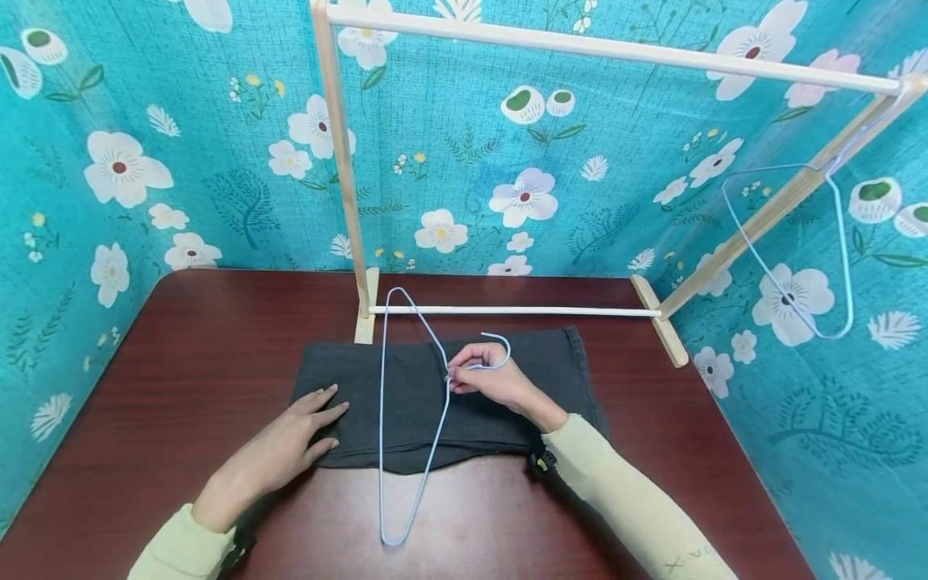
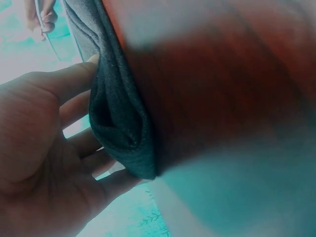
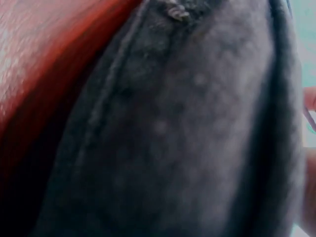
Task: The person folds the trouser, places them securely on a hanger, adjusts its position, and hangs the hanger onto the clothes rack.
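A folded black garment (image 1: 507, 403), which looks like trousers, lies on the table. My right hand (image 1: 493, 377) pinches a light blue clothes hanger (image 1: 382, 387) at its neck, just below the hook. The hanger's hook points right, and its long body extends left and towards me over the cloth. My left hand (image 1: 293, 439) rests on the left end of the garment with fingers spread. In the left wrist view, the thumb and fingers lie along the folded end of the cloth (image 2: 116, 98). Dark fabric (image 3: 163, 123) fills most of the right wrist view, with part of the right hand at its edge.
A wooden rack with a white top rail (image 1: 616, 47) and a white lower bar (image 1: 507, 310) stands behind the garment. Another light blue hanger (image 1: 844, 242) hangs at its right end. Floral blue fabric (image 1: 239, 161) surrounds the dark red table (image 1: 210, 346).
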`<state>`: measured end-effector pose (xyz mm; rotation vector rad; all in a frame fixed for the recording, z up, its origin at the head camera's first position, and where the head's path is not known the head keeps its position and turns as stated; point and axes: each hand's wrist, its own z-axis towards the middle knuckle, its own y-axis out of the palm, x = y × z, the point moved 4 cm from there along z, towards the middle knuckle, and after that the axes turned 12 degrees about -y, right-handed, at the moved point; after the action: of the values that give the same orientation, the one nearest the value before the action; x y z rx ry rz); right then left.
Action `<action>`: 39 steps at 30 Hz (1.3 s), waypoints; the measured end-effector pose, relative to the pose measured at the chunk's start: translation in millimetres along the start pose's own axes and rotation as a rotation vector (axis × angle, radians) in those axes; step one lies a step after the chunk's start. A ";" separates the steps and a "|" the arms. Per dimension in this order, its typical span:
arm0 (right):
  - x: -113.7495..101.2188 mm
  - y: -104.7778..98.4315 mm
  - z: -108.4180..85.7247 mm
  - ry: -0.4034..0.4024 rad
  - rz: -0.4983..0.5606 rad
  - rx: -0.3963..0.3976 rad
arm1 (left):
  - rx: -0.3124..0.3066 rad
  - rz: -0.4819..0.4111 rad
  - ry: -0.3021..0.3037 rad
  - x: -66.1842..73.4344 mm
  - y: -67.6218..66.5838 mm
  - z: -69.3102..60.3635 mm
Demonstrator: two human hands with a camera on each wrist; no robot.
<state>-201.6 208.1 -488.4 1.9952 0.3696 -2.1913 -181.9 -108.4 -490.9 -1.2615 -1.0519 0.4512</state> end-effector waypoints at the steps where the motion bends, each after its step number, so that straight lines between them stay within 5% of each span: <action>1: 0.1 0.7 0.0 -0.006 0.003 -0.004 | 0.005 0.001 -0.001 -0.4 -0.1 -0.1; 15: 7.7 11.7 -0.1 -0.012 0.097 -0.019 | 0.021 -0.015 -0.031 -7.9 -8.3 1.5; 18: 5.7 10.9 0.3 -0.022 0.086 -0.019 | 0.120 -0.025 -0.047 -12.2 -14.1 3.3; 23: 2.1 9.2 0.8 -0.036 0.074 -0.020 | 0.408 -0.091 -0.098 -20.2 -24.4 2.1; 26: 1.4 9.4 1.5 -0.036 0.074 -0.014 | 0.505 -0.124 -0.144 -24.8 -27.1 0.4; 39: -2.2 14.5 3.3 -0.009 0.085 0.016 | 0.443 -0.135 -0.172 -29.1 -23.8 4.4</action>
<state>-200.5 193.3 -487.0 1.9699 0.2620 -2.1583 -205.8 -135.8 -480.6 -0.7640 -1.0995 0.6564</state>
